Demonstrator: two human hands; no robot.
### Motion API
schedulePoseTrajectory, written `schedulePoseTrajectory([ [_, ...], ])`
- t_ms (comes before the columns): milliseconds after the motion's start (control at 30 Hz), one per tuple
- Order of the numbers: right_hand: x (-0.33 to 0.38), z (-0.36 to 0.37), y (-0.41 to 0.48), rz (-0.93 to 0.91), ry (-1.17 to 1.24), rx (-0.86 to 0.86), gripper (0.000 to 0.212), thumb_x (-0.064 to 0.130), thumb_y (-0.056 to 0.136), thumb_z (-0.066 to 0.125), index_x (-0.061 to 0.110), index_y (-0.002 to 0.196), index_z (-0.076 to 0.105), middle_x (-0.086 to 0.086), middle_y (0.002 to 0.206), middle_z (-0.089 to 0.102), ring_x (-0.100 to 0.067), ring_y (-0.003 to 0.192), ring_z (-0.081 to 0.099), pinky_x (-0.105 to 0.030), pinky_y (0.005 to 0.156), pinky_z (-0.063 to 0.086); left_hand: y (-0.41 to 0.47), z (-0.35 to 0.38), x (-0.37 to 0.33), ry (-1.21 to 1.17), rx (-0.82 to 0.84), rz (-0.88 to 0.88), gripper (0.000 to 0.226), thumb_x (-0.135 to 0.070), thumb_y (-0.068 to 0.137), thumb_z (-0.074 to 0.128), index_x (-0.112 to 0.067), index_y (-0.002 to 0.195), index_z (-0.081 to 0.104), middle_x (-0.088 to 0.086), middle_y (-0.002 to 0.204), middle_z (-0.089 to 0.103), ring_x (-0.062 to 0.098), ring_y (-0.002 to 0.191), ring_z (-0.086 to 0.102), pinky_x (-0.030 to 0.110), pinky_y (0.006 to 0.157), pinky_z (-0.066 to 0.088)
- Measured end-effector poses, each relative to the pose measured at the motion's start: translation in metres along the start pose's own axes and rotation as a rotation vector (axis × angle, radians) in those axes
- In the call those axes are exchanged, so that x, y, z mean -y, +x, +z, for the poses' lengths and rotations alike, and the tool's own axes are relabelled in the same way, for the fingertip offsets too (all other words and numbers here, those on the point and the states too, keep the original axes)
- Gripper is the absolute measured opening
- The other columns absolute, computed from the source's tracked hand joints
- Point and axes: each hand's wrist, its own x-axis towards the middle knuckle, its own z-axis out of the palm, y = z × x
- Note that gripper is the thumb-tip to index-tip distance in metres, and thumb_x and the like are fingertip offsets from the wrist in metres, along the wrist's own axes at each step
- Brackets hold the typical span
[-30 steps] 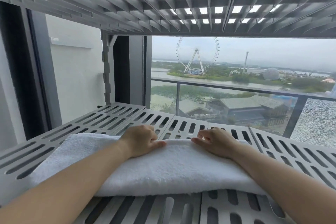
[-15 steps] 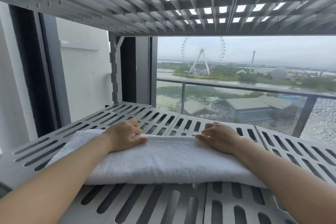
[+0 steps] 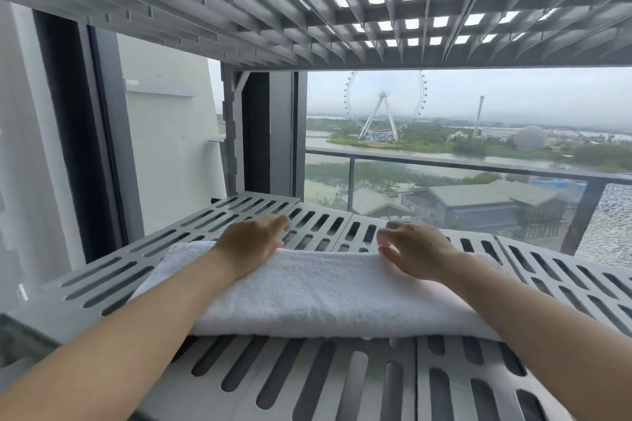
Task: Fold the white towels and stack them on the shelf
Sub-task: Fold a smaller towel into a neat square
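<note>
Grey slotted plastic makes up the shelf (image 3: 342, 383), a tier of long oval cut-outs in joined panels; a second tier of the same ribbed grey plastic (image 3: 307, 0) hangs close overhead, with bright light showing through its openings; beyond the back edge stands a window (image 3: 478, 133) with a dark frame, and past it a balcony railing (image 3: 444, 166), a river, low roofs, a domed building and a Ferris wheel (image 3: 384, 106) under a hazy sky; to the left a pale wall (image 3: 164, 147) sits between dark frame posts.

On the shelf lies one folded white towel (image 3: 328, 294), a thick oblong laid across the panels, its rounded fold edge facing the camera and its far edge toward the window; it rests flat, with bare shelf in front of it and behind it.

Both bare forearms reach in from the bottom corners and cross over the towel; the left hand (image 3: 251, 244) rests its heel on the towel's far left part, fingers loosely spread and extended past the far edge above the slots, gripping nothing; the right hand (image 3: 415, 248) sits at the far edge on the right of centre, palm down, fingers spread and slightly curled, blurred at the tips, thumb pointing toward the left hand; whether its fingertips touch the towel cannot be told; the two hands are apart, with a strip of towel edge between them.
</note>
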Motion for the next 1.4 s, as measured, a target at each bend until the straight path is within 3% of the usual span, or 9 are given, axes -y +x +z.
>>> schedulePoseTrajectory([
  [133, 0.08, -0.004, 0.003, -0.041, 0.371, -0.001, 0.026, 0.038, 0.096, 0.038, 0.029, 0.111, 0.057, 0.006, 0.117, 0.062, -0.011, 0.101, 0.057, -0.033, 0.087, 0.05, -0.015, -0.001, -0.024, -0.226, -0.171, 0.08, 0.015, -0.015, 0.093, 0.047, -0.018, 0.098, 0.061, 0.001, 0.088, 0.068, 0.008, 0.071, 0.062, 0.022, 0.067, 0.053],
  [233, 0.113, 0.001, 0.001, -0.105, 0.563, 0.145, 0.037, 0.043, 0.097, 0.033, 0.033, 0.129, 0.049, 0.007, 0.14, 0.047, -0.01, 0.125, 0.043, -0.029, 0.106, 0.031, -0.033, -0.001, -0.028, -0.414, 0.128, 0.116, 0.032, -0.03, 0.095, 0.035, -0.025, 0.116, 0.059, 0.0, 0.112, 0.066, 0.009, 0.098, 0.061, 0.031, 0.088, 0.049],
  [300, 0.115, 0.002, -0.003, -0.143, 0.56, 0.274, 0.045, 0.046, 0.098, 0.026, 0.033, 0.14, 0.034, 0.011, 0.152, 0.026, -0.005, 0.138, 0.02, -0.029, 0.115, 0.01, -0.042, 0.001, -0.016, -0.316, 0.383, 0.133, 0.045, -0.042, 0.098, 0.027, -0.032, 0.141, 0.034, -0.009, 0.148, 0.035, 0.004, 0.135, 0.029, 0.035, 0.115, 0.018],
  [367, 0.107, 0.005, -0.009, -0.108, 0.45, 0.393, 0.051, 0.054, 0.095, 0.016, 0.041, 0.144, 0.015, 0.016, 0.155, 0.005, -0.002, 0.141, -0.001, -0.037, 0.115, -0.007, -0.046, 0.003, 0.002, -0.166, 0.503, 0.091, 0.052, -0.052, 0.096, 0.018, -0.037, 0.146, 0.009, -0.016, 0.154, 0.004, 0.0, 0.139, -0.001, 0.037, 0.113, -0.007],
  [500, 0.094, 0.003, -0.022, -0.001, 0.311, 0.47, 0.054, 0.064, 0.09, 0.01, 0.049, 0.141, -0.001, 0.02, 0.153, -0.01, -0.004, 0.14, -0.013, -0.045, 0.114, -0.013, -0.044, 0.003, 0.017, -0.101, 0.554, 0.04, 0.056, -0.063, 0.09, 0.011, -0.046, 0.143, 0.001, -0.014, 0.155, -0.003, 0.008, 0.143, -0.004, 0.046, 0.114, -0.007],
  [800, 0.142, -0.017, -0.021, 0.113, 0.432, 0.408, 0.062, 0.067, 0.088, 0.018, 0.04, 0.144, 0.015, 0.01, 0.157, 0.005, -0.008, 0.143, 0.0, -0.047, 0.117, 0.003, -0.073, -0.023, 0.049, -0.045, 0.511, -0.03, 0.048, -0.055, 0.095, 0.021, -0.048, 0.142, 0.015, -0.01, 0.156, 0.008, 0.01, 0.143, 0.005, 0.056, 0.114, 0.0],
  [1067, 0.235, -0.03, 0.007, 0.025, 0.3, 0.378, 0.082, 0.072, 0.081, 0.039, 0.03, 0.147, 0.014, 0.0, 0.156, 0.013, -0.022, 0.142, 0.013, -0.046, 0.115, 0.013, -0.108, -0.062, 0.064, -0.158, 0.464, -0.009, 0.039, -0.032, 0.097, 0.037, -0.033, 0.136, 0.043, -0.012, 0.151, 0.027, 0.009, 0.139, 0.023, 0.031, 0.114, 0.015],
  [1233, 0.276, -0.028, 0.021, -0.028, 0.174, 0.259, 0.053, 0.049, 0.091, 0.04, 0.015, 0.132, 0.037, -0.01, 0.126, 0.047, -0.029, 0.115, 0.047, -0.048, 0.095, 0.04, -0.124, -0.081, 0.071, -0.199, 0.445, 0.048, 0.035, -0.038, 0.095, 0.04, -0.029, 0.126, 0.055, -0.011, 0.135, 0.05, 0.006, 0.123, 0.043, 0.028, 0.106, 0.03],
  [1400, 0.27, -0.035, 0.025, 0.038, 0.397, 0.15, 0.039, 0.035, 0.097, 0.03, 0.006, 0.093, 0.056, -0.013, 0.084, 0.06, -0.027, 0.075, 0.056, -0.038, 0.067, 0.046, -0.136, -0.086, 0.073, -0.317, 0.405, 0.076, 0.04, -0.046, 0.075, 0.059, -0.04, 0.115, 0.053, -0.014, 0.102, 0.063, 0.008, 0.09, 0.059, 0.034, 0.082, 0.049],
])
